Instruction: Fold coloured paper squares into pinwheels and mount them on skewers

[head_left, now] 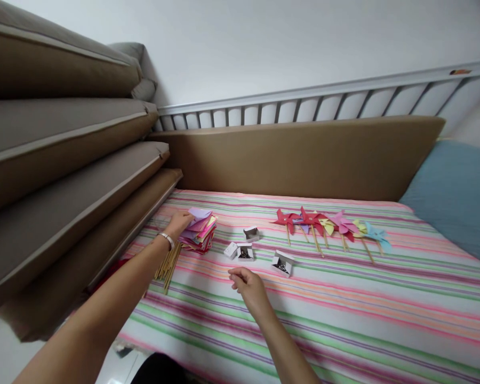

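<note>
My left hand (178, 224), with a band at the wrist, reaches to a stack of colored paper sheets (199, 234). Its fingertips are closed at the edge of the purple sheet (200, 215) on top. Just below that hand lies a bundle of thin wooden sticks (168, 266). My right hand (248, 288) hovers over the striped cloth, fingers curled together; whatever they may hold is too small to make out. Near it stand small open white boxes: one (245, 252) with small dark metal pieces, another (282, 264) with shiny pieces, and a third (251, 233) behind.
A closed-looking small white box (230, 250) sits beside the open ones. Several finished paper pinwheels (312, 220) on sticks lie in a row at the right. Stacked cushions (84, 154) rise at the left; a brown padded board (296, 160) lines the back.
</note>
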Motion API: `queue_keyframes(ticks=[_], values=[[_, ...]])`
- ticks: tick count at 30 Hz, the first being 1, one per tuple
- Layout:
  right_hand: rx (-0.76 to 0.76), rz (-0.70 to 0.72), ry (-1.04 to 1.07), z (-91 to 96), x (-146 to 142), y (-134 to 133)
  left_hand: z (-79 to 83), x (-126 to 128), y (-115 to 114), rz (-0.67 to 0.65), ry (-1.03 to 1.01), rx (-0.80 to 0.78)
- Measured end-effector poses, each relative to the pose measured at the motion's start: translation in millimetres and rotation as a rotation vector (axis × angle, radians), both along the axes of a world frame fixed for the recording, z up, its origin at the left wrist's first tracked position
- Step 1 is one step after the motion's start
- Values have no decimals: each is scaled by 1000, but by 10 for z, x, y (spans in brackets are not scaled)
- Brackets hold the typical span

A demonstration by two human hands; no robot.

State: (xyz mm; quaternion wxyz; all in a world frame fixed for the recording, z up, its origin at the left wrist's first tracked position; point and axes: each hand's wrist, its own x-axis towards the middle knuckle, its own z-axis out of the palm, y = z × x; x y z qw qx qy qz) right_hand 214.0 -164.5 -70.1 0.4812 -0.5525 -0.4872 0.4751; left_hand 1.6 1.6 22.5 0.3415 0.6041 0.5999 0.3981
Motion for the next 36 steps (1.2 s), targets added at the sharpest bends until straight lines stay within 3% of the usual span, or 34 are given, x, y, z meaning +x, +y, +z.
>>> queue_keyframes(ticks=[7, 11, 15, 17, 19, 21, 24, 27, 30, 32, 36], values=[[-2, -10, 4, -6, -2, 10, -22, -3, -18, 40, 46, 101], [-9, -33, 22, 40, 0, 11, 164, -41, -50, 140, 67, 244], [-16, -48, 165, 168, -4, -13, 413, 42, -321, 205, 93, 479], [-58, -23, 367, 266, 12, -31, 407, 204, -590, 59, 181, 687], [-126, 43, 633, 369, 54, -42, 271, 427, -905, -114, 186, 744], [-170, 126, 856, 451, 119, -39, 39, 662, -1204, -267, 153, 707], [-178, 172, 981, 487, 211, -15, -354, 938, -1517, -373, 42, 636], [-153, 46, 960, 416, 249, 21, -641, 1073, -1650, -415, 71, 630], [-130, -114, 891, 313, 265, 56, -755, 1095, -1673, -456, 112, 638], [-129, -182, 853, 276, 296, 76, -754, 1075, -1648, -397, 21, 595], [-121, -246, 868, 299, 383, 98, -714, 1023, -1499, -31, -465, 311]])
